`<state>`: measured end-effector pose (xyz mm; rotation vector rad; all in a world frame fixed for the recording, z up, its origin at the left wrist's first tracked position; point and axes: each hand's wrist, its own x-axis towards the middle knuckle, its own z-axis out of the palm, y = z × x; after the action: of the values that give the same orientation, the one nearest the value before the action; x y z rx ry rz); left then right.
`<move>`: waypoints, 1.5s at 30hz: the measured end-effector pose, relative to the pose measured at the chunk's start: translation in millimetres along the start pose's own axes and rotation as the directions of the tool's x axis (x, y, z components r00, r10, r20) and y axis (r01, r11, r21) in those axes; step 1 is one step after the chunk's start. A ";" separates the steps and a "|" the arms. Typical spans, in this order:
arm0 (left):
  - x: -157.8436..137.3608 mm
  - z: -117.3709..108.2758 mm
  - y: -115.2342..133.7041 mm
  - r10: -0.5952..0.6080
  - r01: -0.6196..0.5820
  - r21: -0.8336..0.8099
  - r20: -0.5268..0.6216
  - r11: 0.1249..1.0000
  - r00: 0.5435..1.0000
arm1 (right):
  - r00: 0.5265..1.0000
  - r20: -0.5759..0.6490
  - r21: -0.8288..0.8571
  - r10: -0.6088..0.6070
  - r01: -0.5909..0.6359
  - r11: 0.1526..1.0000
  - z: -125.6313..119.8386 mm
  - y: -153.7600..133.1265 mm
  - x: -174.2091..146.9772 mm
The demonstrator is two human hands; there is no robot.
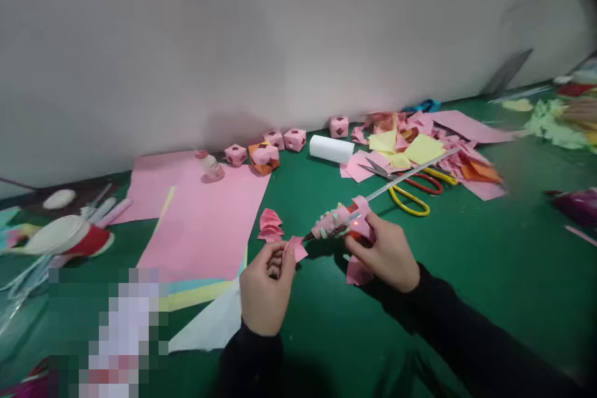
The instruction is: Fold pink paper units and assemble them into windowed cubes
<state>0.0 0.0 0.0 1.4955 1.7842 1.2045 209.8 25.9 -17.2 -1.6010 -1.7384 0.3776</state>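
Between thumb and fingers, my left hand [267,289] pinches a small folded piece of pink paper [296,249]. My right hand [386,254] is wrapped round a hot glue gun [332,222], whose body is covered in pink and a small light glows on it. A clear glue stick [410,172] sticks out of its back end, up to the right. The dark nozzle points left and meets or nearly meets the pink paper; I cannot tell if they touch. Folded pink pieces [270,225] lie just beyond my left hand. Another pink piece [358,271] lies under my right hand.
Pink sheets [209,217] cover the left middle of the green table [326,336]. Along the wall stand a small bottle [211,166], several pink paper shapes [295,139] and a white roll [331,149]. Scissors [410,199] and paper scraps [424,149] lie to the right.
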 end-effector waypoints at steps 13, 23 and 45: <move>-2.2 0.2 -3.3 0.001 -0.001 -0.015 -0.014 1.000 1.000 | 0.998 0.059 -0.021 0.032 -0.030 0.999 -4.3 -2.4 2.2; -4.6 3.2 2.8 0.040 -0.039 -0.027 0.043 0.999 0.998 | 1.000 0.020 -0.019 0.024 -0.024 1.000 -3.5 -1.7 2.9; -7.6 3.7 5.5 -0.082 0.089 -0.132 0.060 0.987 0.995 | 0.994 -0.109 -0.084 0.023 -0.032 0.996 21.3 37.2 12.7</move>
<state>7.8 -6.1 1.9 1.3493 1.6795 1.2052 223.3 50.2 -52.3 -1.6761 -1.6712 0.2281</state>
